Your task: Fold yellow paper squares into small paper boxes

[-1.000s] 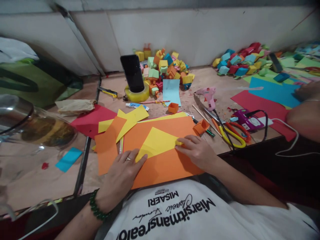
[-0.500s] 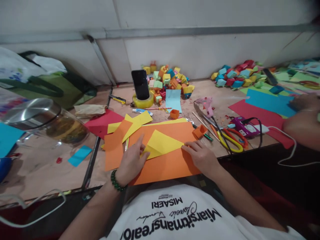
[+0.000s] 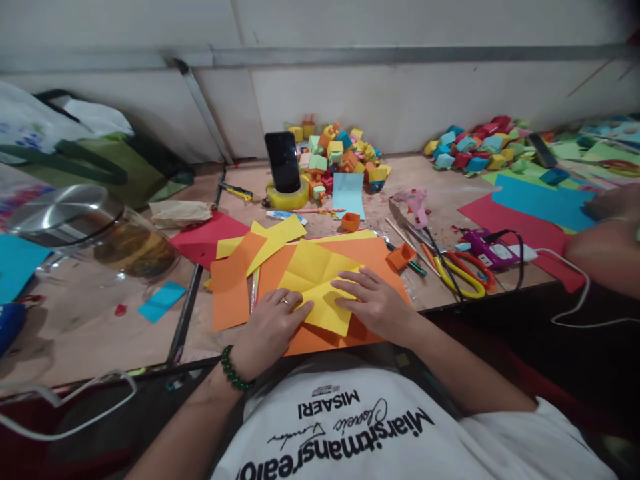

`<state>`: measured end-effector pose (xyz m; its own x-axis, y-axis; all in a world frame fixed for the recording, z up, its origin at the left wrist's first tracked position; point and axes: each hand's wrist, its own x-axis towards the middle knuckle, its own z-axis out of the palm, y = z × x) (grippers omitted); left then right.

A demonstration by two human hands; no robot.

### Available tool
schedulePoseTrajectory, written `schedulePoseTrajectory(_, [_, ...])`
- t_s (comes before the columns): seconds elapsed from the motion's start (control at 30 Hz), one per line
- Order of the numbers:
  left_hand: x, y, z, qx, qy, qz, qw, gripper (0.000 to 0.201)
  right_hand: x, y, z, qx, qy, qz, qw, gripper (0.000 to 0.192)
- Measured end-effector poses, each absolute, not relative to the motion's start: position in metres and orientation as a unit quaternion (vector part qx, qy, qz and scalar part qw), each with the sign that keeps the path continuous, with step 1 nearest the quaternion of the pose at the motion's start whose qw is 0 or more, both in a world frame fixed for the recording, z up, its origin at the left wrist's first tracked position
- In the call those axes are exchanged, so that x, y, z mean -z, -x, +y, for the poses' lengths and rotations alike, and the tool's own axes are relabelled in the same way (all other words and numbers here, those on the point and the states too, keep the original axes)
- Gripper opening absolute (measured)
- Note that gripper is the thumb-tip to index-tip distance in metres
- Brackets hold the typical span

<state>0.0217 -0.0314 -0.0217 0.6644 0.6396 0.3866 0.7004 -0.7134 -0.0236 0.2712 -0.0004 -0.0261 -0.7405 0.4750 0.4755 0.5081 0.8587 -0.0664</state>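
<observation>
- Desk (image 3: 107, 340), one: brown top, dark seam crossing its left part.
- Wall (image 3: 400, 100), pale, with grey rail (image 3: 350, 56).
- Yellow sheet (image 3: 320, 267), creased: on orange card (image 3: 383, 253), front middle.
- Left hand (image 3: 267, 327): fingers laid on the sheet's left edge, ungripped.
- Right hand (image 3: 377, 307): fingers spread over its right side, gripping nothing.
- Paper cubes (image 3: 335, 152), two heaps, near wall.
- Phone (image 3: 283, 162), upright at tape roll (image 3: 289, 197).
- Glass jar (image 3: 137, 247), far left.
</observation>
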Motion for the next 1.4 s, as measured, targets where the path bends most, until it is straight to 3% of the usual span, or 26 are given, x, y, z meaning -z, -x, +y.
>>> schedulePoseTrajectory(0.23, [0.027,-0.018,-0.055,0.175,0.895,-0.409,-0.042,0.044,0.021,-0.272,-0.007,-0.184,0.272,-0.925,0.193,0.036])
schedulePoseTrajectory(0.5, [0.031,-0.022,-0.057,0.137,0.888,-0.435,-0.050,0.069,0.017,-0.268,-0.009,-0.185,0.239,-0.935,0.187,0.042])
schedulePoseTrajectory(0.7, [0.020,-0.018,-0.053,0.143,0.895,-0.418,-0.056,0.068,0.017,-0.271,0.001,-0.305,0.268,-0.895,0.188,0.020])
schedulePoseTrajectory(0.8, [0.022,-0.012,-0.054,0.160,0.896,-0.409,-0.066,0.061,0.016,-0.271,0.003,-0.335,0.325,-0.858,0.216,0.018])
schedulePoseTrajectory(1.0, [0.028,-0.007,-0.058,0.174,0.895,-0.404,-0.074,0.052,0.026,-0.255,-0.003,-0.307,0.483,-0.776,0.265,0.019])
schedulePoseTrajectory(1.4, [0.022,-0.012,-0.055,0.211,0.884,-0.407,-0.095,0.038,0.033,-0.240,0.003,-0.178,0.521,-0.801,0.233,0.019])
